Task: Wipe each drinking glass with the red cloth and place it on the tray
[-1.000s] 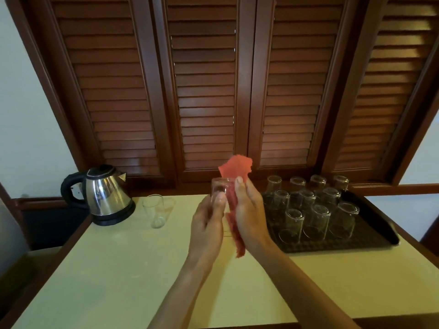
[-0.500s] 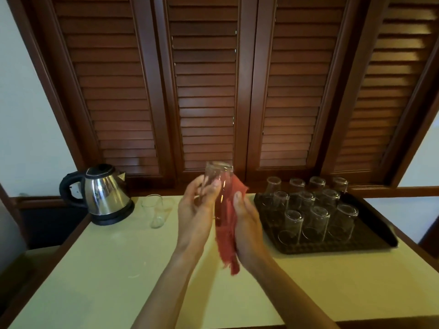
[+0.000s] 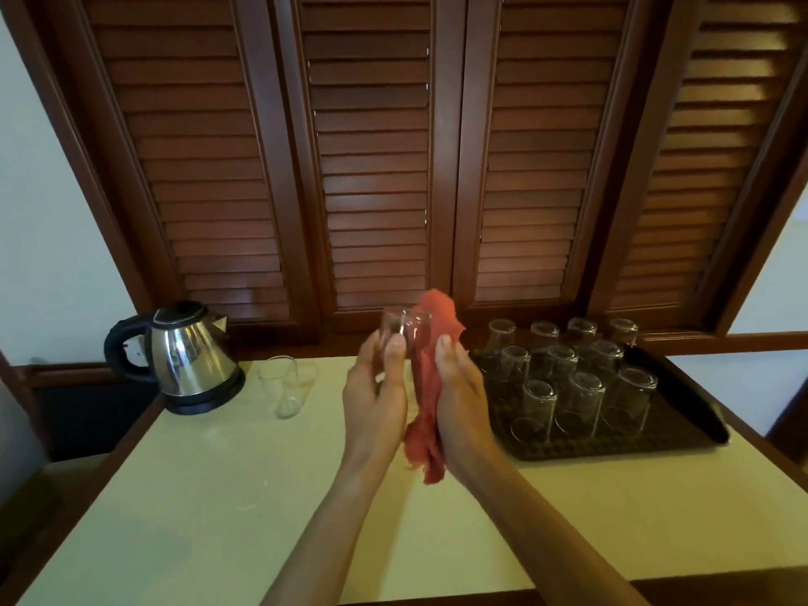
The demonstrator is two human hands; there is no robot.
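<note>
Glass point(image 3: 404, 332) held up over the middle of the bench point(image 3: 218, 483), pinched in the grip of the left hand point(image 3: 374, 400), thumb and fingers curled round its lower part. Red cloth point(image 3: 426, 387) bunched in the grip of the right hand point(image 3: 461, 402), pressed against the right side of the glass, thumb on top; upper end of cloth sticking up behind the glass, lower end hanging between the two wrists.

Dark tray point(image 3: 682, 426) on the right part of the bench, holding eleven upturned glasses point(image 3: 579, 400) in three rows, close together. Two more clear glasses point(image 3: 284, 389) upright on the bench left of the hands, one just behind the other. Steel electric kettle point(image 3: 188, 354) with black handle and base at the far left corner of the bench, beside those two glasses. Brown louvred shutters point(image 3: 376, 168) along the far wall behind everything.
</note>
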